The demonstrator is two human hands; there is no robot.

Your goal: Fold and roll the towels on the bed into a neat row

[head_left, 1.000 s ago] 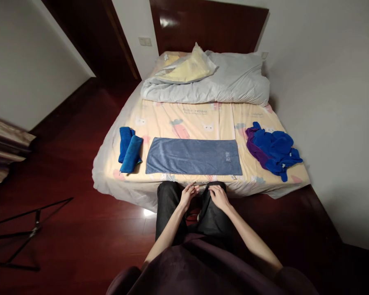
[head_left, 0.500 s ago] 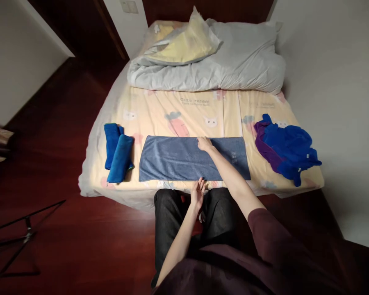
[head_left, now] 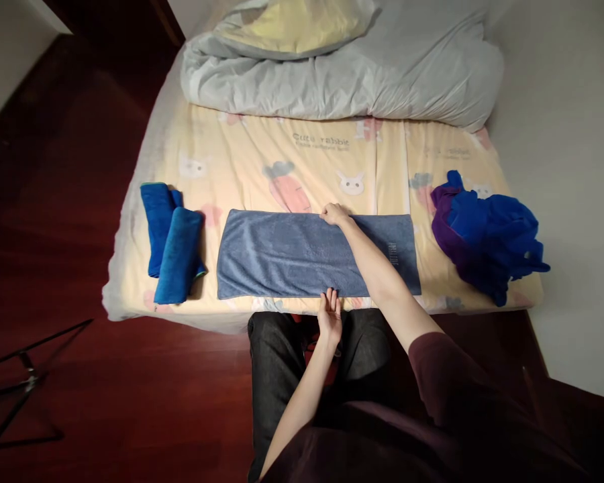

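Observation:
A grey-blue towel [head_left: 282, 255] lies spread lengthwise along the near part of the bed, with lettering near its right end. My right hand [head_left: 335, 214] reaches across it to the far long edge, fingers curled and closed on the cloth there. At the near long edge, my left hand [head_left: 330, 315] is turned palm up, its fingers stretched out and their tips touching the towel's border. Two rolled blue towels [head_left: 178, 255] lie to the left, one leaning over the other. On the right sits a crumpled heap of blue and purple cloth [head_left: 493, 235].
The bed [head_left: 241, 161] has a yellow patterned sheet. A grey quilt [head_left: 282, 87] is bunched at the far end, with a yellow pillow [head_left: 302, 27] on top. Black stand legs [head_left: 30, 382] rest on the floor at left; a wall [head_left: 564, 147] borders the right side.
My view has tilted down and come closer to the bed. Both hands stay at about the same spots on the towel's far and near edges.

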